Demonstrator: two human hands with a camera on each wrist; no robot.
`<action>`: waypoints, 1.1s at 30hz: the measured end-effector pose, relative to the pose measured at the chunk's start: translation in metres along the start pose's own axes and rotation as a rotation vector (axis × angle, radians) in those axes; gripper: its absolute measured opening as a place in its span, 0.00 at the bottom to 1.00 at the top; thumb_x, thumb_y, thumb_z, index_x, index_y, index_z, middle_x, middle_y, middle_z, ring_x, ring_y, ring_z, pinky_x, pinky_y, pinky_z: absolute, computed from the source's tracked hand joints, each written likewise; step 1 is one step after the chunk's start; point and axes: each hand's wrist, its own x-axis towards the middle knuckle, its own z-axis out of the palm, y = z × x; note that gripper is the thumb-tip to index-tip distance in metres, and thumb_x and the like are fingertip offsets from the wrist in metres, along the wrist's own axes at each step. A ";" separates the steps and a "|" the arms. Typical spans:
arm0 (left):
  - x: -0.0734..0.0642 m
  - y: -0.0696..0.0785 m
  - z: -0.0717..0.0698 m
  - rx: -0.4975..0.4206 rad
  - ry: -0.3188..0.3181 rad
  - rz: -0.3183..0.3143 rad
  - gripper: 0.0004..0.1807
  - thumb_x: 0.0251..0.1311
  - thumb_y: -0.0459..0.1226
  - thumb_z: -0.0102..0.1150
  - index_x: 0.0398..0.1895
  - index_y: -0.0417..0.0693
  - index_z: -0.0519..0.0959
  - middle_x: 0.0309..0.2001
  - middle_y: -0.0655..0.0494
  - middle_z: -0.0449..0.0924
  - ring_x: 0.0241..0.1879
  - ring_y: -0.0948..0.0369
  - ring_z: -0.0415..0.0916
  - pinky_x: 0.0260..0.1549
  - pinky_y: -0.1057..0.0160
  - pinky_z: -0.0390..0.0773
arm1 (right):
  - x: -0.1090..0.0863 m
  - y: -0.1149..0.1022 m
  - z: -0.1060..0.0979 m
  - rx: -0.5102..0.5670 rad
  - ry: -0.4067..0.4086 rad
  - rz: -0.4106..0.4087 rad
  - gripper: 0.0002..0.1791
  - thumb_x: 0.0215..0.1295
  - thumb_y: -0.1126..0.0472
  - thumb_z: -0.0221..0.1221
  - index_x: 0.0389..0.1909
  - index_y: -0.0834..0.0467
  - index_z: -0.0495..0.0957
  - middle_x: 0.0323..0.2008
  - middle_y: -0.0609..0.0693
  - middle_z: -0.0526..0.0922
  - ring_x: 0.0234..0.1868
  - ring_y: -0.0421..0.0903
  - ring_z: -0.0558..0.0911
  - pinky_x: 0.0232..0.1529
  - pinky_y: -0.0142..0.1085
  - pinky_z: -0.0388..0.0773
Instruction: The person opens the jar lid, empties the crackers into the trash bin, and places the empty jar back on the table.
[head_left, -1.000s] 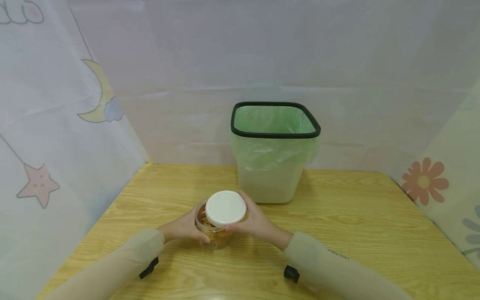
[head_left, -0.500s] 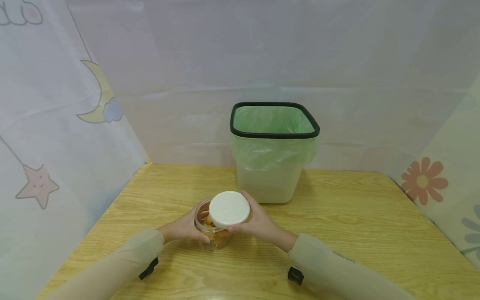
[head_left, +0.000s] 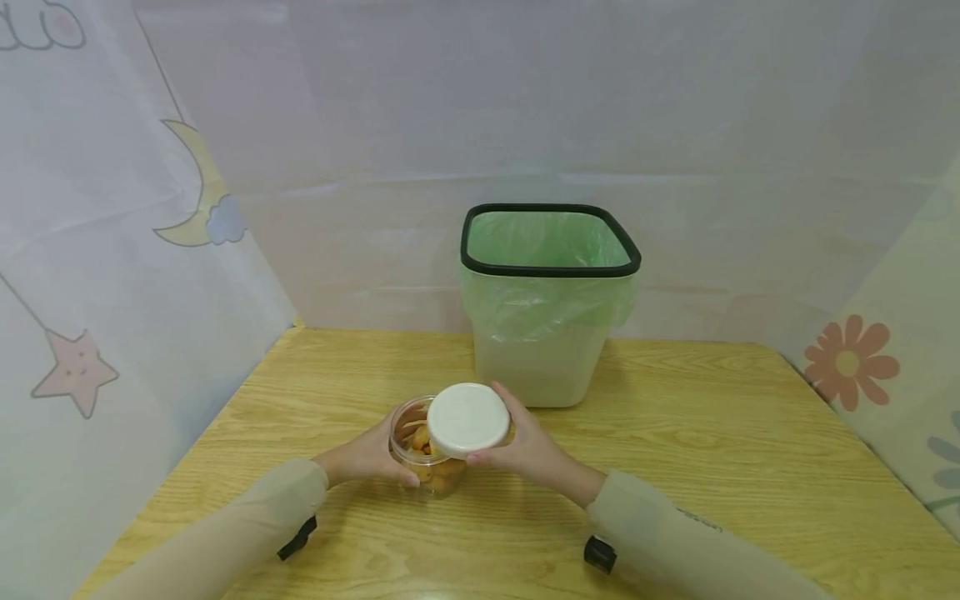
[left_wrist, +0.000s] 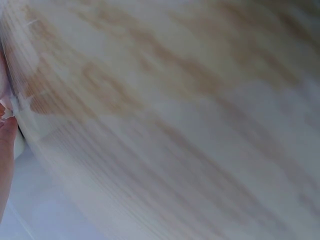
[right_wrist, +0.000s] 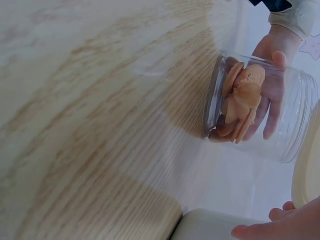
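A clear plastic jar (head_left: 438, 479) stands on the table, partly filled with small round orange-brown biscuits (right_wrist: 242, 100). My left hand (head_left: 369, 454) grips the jar from the left, thumb in front and fingers wrapped behind it, seen through the wall in the right wrist view. My right hand (head_left: 521, 446) pinches a round white lid (head_left: 468, 419) by its right edge. The lid is off the jar's threads and overlaps the right part of the mouth in the head view, while the left part of the opening shows biscuits inside. Only a sliver of the left hand appears in the left wrist view.
Behind the right hand stands a whitish bin (head_left: 536, 367) with a black rim and a green liner bag. The wooden table (head_left: 690, 467) ends at patterned cloth walls (head_left: 360, 167) on the left, back and right.
The right hand has moved the white lid a little to the right, so more of the jar's mouth and biscuits show. The left hand and the jar stay in place.
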 end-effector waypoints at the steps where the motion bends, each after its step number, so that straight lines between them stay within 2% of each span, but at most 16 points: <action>1: 0.000 0.000 0.000 0.007 0.005 -0.010 0.61 0.49 0.37 0.75 0.76 0.42 0.38 0.73 0.35 0.47 0.71 0.34 0.42 0.65 0.37 0.51 | 0.000 0.000 -0.001 -0.003 -0.001 0.003 0.60 0.44 0.60 0.78 0.74 0.65 0.50 0.71 0.67 0.55 0.71 0.66 0.56 0.65 0.63 0.55; 8: -0.001 0.001 0.000 0.060 0.017 -0.057 0.60 0.51 0.37 0.74 0.75 0.39 0.38 0.73 0.33 0.45 0.71 0.32 0.41 0.65 0.35 0.48 | -0.002 0.000 -0.008 -0.033 -0.004 0.001 0.60 0.44 0.58 0.78 0.74 0.65 0.50 0.72 0.66 0.55 0.71 0.64 0.57 0.65 0.62 0.56; 15: -0.001 0.001 -0.001 0.061 0.028 -0.081 0.60 0.50 0.38 0.75 0.75 0.41 0.38 0.73 0.35 0.46 0.71 0.34 0.42 0.66 0.36 0.48 | -0.002 0.000 -0.011 -0.039 -0.001 -0.014 0.59 0.45 0.60 0.77 0.74 0.66 0.50 0.71 0.67 0.55 0.70 0.65 0.57 0.65 0.62 0.56; 33: -0.001 0.001 0.000 0.055 0.031 -0.074 0.60 0.51 0.35 0.74 0.75 0.40 0.37 0.73 0.34 0.46 0.71 0.34 0.42 0.65 0.37 0.51 | -0.005 0.002 -0.022 -0.025 0.004 -0.022 0.59 0.45 0.59 0.77 0.74 0.67 0.49 0.71 0.69 0.54 0.71 0.65 0.54 0.66 0.62 0.53</action>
